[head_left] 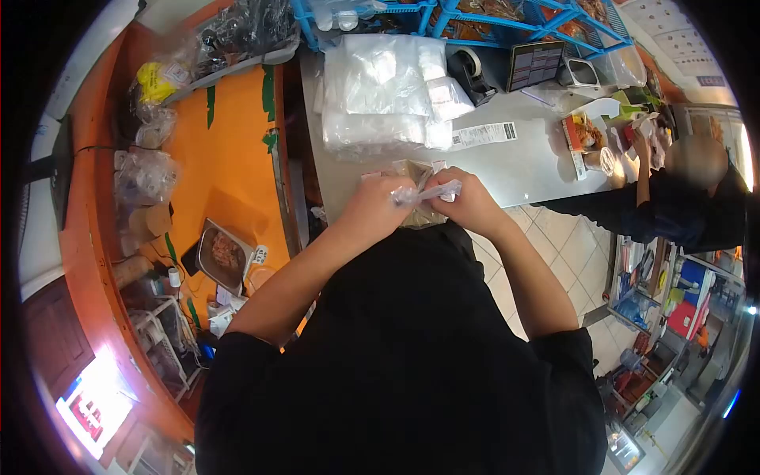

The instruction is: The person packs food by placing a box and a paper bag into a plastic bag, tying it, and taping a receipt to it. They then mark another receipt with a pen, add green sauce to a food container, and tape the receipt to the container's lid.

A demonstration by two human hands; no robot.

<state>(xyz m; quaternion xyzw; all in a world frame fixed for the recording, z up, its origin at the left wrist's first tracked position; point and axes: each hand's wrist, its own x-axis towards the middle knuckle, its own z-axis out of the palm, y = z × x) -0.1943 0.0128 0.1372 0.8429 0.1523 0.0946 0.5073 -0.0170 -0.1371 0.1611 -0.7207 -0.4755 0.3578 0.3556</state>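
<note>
My left hand [378, 207] and my right hand [469, 207] are close together at the front edge of the steel counter. Both are closed on the twisted, stretched ends of a clear plastic bag [434, 191]. Between and below my hands sits a brown, box-like thing [423, 215], apparently inside the bag; my hands and shirt hide much of it. Just beyond my hands lies a stack of clear plastic bags [378, 95]. A printed paper slip [484, 135] rests to the right of the stack.
A tape dispenser [472, 77] and a tablet [535, 65] stand at the back, below blue baskets [467, 24]. At the right, a co-worker [689, 190] reaches towards food boxes [584, 133]. On the orange counter [229, 150] at the left sits a metal tray of food [224, 255].
</note>
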